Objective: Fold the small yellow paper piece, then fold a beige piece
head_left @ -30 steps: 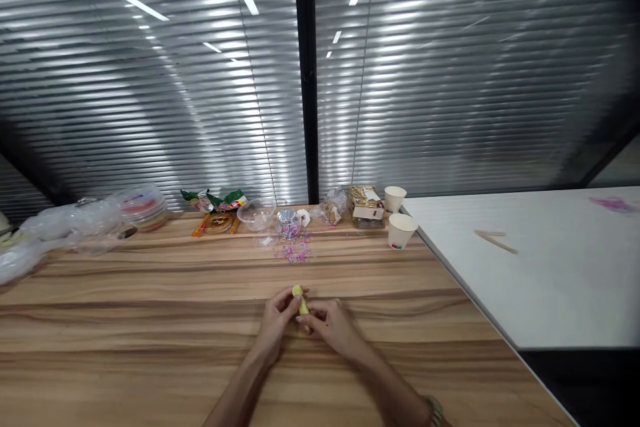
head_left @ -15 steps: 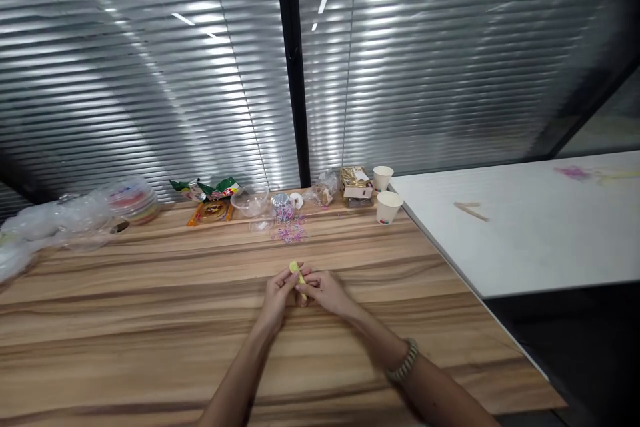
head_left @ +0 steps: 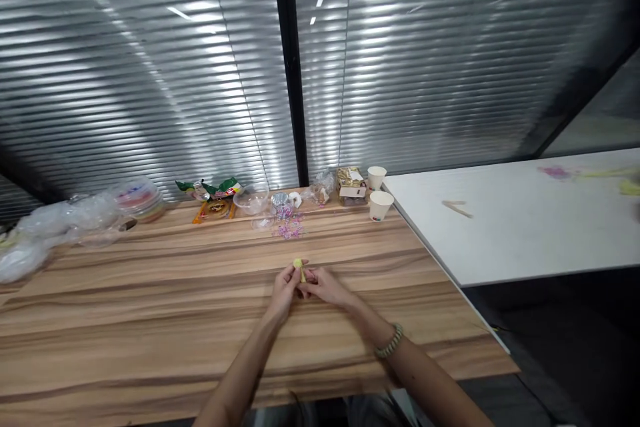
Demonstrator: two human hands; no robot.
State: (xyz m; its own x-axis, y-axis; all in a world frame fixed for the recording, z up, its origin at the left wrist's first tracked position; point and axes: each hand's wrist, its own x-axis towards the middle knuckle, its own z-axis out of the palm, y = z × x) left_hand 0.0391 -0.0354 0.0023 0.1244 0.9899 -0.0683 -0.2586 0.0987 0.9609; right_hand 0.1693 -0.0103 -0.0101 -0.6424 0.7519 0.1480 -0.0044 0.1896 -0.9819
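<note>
Two hands: your left hand (head_left: 284, 285) and right hand (head_left: 323, 287) come together over the wooden table (head_left: 150, 320), between its near and far edges, well apart from its right edge.
Yellow piece: the small yellow piece (head_left: 299, 263) is between your fingers, its broader end up and pointing toward the far edge.
Left grip: your thumb and fingers are bent nearly closed, pinching the piece near its upper end.
Right grip: your fingers are curled in, thumb and fingertips on the lower part; exactly how they overlap is too small to tell.
Right wrist: you wear a beaded bracelet (head_left: 390, 341).
Far edge, middle: pink-purple bits (head_left: 289, 230) lie scattered, with a clear bowl (head_left: 251, 201) to their left.
Far edge, left: you have a green packet (head_left: 227, 188) behind an orange-edged packet (head_left: 217, 210); stacked tubs (head_left: 139, 199) and clear plastic bags (head_left: 65, 220) sit toward the far left corner.
Far right corner: two paper cups (head_left: 381, 205) stand upright beside a gold box (head_left: 351, 183).
White table: thin sticks (head_left: 457, 208) lie near its left edge.
</note>
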